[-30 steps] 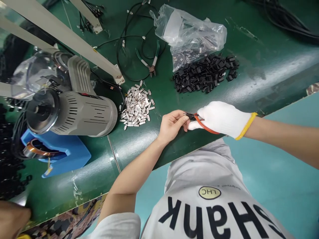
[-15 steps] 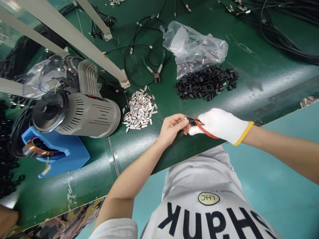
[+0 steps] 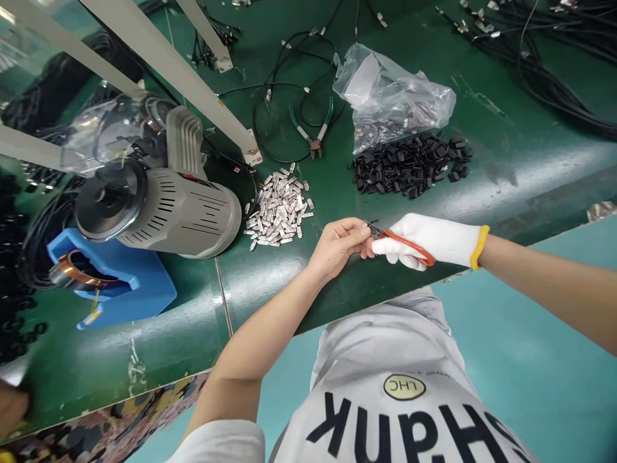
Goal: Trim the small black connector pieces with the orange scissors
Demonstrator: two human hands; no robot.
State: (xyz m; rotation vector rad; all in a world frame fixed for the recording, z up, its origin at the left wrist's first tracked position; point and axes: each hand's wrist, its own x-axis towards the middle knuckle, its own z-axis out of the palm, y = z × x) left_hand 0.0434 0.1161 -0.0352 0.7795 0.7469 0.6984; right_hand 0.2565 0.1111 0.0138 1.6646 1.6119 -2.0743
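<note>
My bare left hand (image 3: 340, 245) is closed in a pinch at the table's front edge. A small silver piece (image 3: 365, 225) shows at its fingertips, mostly hidden by them. Wrapped around red-handled pliers (image 3: 407, 243) is my right hand (image 3: 427, 236), in a white glove with a yellow cuff. The pliers' dark jaws reach the left fingertips, beside the silver piece; whether they grip it I cannot tell. Left of my left hand lies a heap of small silver metal connector pieces (image 3: 279, 209). Beyond my right hand is a pile of small black plastic pieces (image 3: 409, 166).
A clear plastic bag (image 3: 405, 96) lies behind the black pile. Green-handled cutters (image 3: 315, 138) rest among black cables (image 3: 270, 122). At left stand a grey machine (image 3: 187, 209), a blue tape holder (image 3: 149, 276) and slanted metal posts (image 3: 193, 83). More cables (image 3: 540, 77) lie far right.
The pliers have turned in my right hand; their jaws and red handles show more now. My left hand keeps its pinch. The whole view has shifted slightly.
</note>
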